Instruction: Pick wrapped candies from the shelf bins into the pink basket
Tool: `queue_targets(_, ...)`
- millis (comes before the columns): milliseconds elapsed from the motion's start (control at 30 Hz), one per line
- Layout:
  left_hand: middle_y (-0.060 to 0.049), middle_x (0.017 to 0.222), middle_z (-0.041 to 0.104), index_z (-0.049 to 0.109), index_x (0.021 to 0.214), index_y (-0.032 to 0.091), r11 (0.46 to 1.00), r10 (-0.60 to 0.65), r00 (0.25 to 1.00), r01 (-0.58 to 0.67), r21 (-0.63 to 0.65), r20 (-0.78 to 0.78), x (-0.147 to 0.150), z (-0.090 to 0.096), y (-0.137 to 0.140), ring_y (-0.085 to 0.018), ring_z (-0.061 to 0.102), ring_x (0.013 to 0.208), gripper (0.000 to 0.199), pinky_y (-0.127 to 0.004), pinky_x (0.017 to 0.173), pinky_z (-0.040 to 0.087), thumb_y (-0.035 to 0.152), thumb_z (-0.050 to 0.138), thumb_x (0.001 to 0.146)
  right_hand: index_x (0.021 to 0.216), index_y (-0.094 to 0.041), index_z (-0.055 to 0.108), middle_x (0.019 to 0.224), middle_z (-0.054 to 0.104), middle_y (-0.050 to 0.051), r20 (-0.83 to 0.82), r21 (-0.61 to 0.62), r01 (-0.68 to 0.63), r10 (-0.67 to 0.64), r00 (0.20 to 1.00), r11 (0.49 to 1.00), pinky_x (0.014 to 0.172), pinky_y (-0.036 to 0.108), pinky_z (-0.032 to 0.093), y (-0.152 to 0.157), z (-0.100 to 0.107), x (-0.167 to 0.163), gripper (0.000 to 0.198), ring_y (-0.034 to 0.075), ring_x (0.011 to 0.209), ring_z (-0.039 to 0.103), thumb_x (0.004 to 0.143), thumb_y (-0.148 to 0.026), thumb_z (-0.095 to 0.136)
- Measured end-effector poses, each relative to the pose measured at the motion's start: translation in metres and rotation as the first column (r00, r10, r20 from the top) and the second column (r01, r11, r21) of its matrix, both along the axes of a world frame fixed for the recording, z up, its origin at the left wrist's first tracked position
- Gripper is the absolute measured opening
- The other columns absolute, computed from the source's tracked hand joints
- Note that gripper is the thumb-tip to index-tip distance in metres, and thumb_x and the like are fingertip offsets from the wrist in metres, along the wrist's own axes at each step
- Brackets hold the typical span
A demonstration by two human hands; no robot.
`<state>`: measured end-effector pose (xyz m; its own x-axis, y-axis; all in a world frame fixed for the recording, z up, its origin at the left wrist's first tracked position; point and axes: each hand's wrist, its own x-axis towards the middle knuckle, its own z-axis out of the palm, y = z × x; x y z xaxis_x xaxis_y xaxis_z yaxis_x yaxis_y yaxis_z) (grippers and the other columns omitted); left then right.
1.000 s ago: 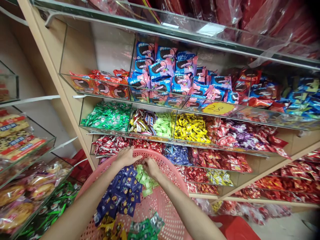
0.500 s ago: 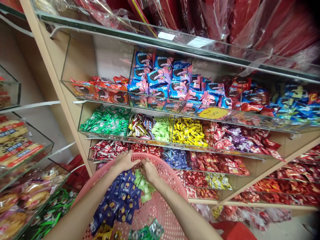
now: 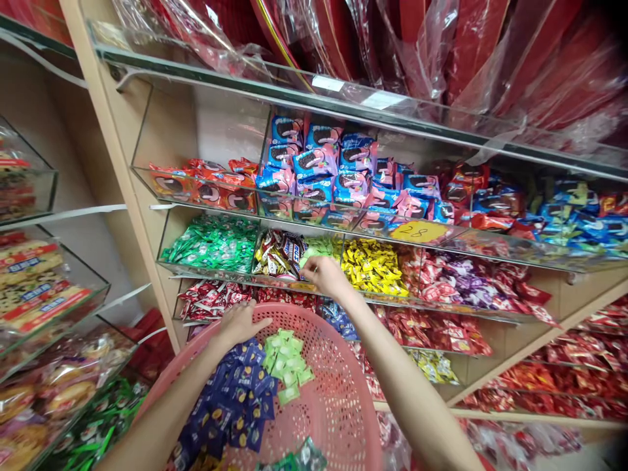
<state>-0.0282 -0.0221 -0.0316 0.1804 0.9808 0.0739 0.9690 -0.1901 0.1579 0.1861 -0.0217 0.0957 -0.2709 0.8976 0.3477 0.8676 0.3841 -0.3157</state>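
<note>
The fingers of the right hand [image 3: 328, 276] are curled in towards the thumb, at the front of the lime packets [image 3: 320, 246] on a shelf just beyond and above the basket [image 3: 366, 405]; whether they have hold of one, I cannot tell. The left hand [image 3: 241, 323] lies over the basket's far rim, left of its middle, thumb standing well apart from the fingers; their tips reach past the rim, and I cannot tell how firmly they grip.

Inside the basket, a lime heap [image 3: 284, 358] sits towards the far side, touching the navy packets [image 3: 240, 392] that fill the left. At the basket's near side are green packets [image 3: 299, 458] and, partly cut off, gold packets [image 3: 206, 462].

Beyond the basket, on the shelf with the lime packets, are green sachets [image 3: 213, 243] and chocolate bars [image 3: 282, 252] to the left, yellow sweets [image 3: 373, 265] to the right. Blue packets [image 3: 338, 317] show lower, just behind the basket's rim. Higher above the basket are cookies [image 3: 316, 163] and a "28" sign [image 3: 419, 231]. Well left of the basket lie wrapped breads [image 3: 63, 392].
</note>
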Motion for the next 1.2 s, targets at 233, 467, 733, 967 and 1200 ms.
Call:
queue_targets(233, -0.016, 0.114, 0.057, 0.045, 0.118, 0.014, 1.0, 0.024, 0.999, -0.024, 0.004, 0.026, -0.007, -0.001, -0.002, -0.03, 0.051, 0.105, 0.076, -0.036, 0.083, 0.038, 0.07, 0.032, 0.069, 0.119, -0.017, 0.045, 0.108, 0.056, 0.011, 0.2, 0.208, 0.164, -0.206, 0.958, 0.964, 0.077, 0.026, 0.039, 0.049, 0.008, 0.007, 0.041, 0.021, 0.099, 0.051, 0.078, -0.017, 0.048)
queue_targets(467, -0.015, 0.107, 0.06, 0.049, 0.113, 0.014, 0.999, 0.028, 0.999, -0.03, 0.028, 0.044, -0.012, -0.001, -0.004, -0.03, 0.053, 0.099, 0.076, -0.037, 0.08, 0.038, 0.073, 0.031, 0.068, 0.127, -0.019, 0.035, 0.109, 0.057, 0.011, 0.338, 0.143, 0.195, -0.233, 0.912, 0.97, 0.078, 0.029, 0.04, 0.064, 0.001, 0.003, 0.049, 0.023, 0.101, 0.051, 0.079, -0.015, 0.044)
queue_targets(733, -0.016, 0.116, 0.055, 0.046, 0.119, 0.014, 0.999, 0.038, 0.998, -0.039, 0.017, 0.041, -0.011, -0.003, -0.001, -0.031, 0.051, 0.104, 0.078, -0.038, 0.083, 0.038, 0.072, 0.031, 0.069, 0.125, -0.017, 0.038, 0.111, 0.051, 0.012, 0.269, 0.238, 0.164, -0.227, 0.936, 0.957, 0.082, 0.028, 0.039, 0.063, -0.006, 0.006, 0.049, 0.022, 0.101, 0.049, 0.077, -0.012, 0.044)
queue_targets(967, -0.016, 0.113, 0.057, 0.046, 0.12, 0.013, 1.0, 0.021, 0.998, -0.022, 0.019, 0.051, -0.009, -0.004, 0.002, -0.031, 0.052, 0.104, 0.08, -0.039, 0.083, 0.039, 0.073, 0.028, 0.069, 0.106, -0.018, 0.055, 0.095, 0.053, 0.007, 0.066, 0.23, 0.073, -0.09, 0.994, 0.97, 0.073, 0.025, 0.041, 0.049, -0.008, 0.013, 0.029, 0.017, 0.082, 0.054, 0.079, -0.016, 0.046)
queue_targets(1200, -0.016, 0.113, 0.057, 0.049, 0.114, 0.014, 0.999, 0.024, 0.999, -0.024, 0.023, 0.035, -0.006, -0.003, 0.003, -0.03, 0.052, 0.104, 0.079, -0.039, 0.085, 0.037, 0.074, 0.027, 0.068, 0.098, -0.018, 0.058, 0.087, 0.05, 0.004, -0.192, 0.428, -0.06, 0.156, 0.969, 0.902, 0.069, 0.025, 0.042, 0.012, -0.013, 0.012, 0.021, 0.014, 0.077, 0.051, 0.083, -0.02, 0.043)
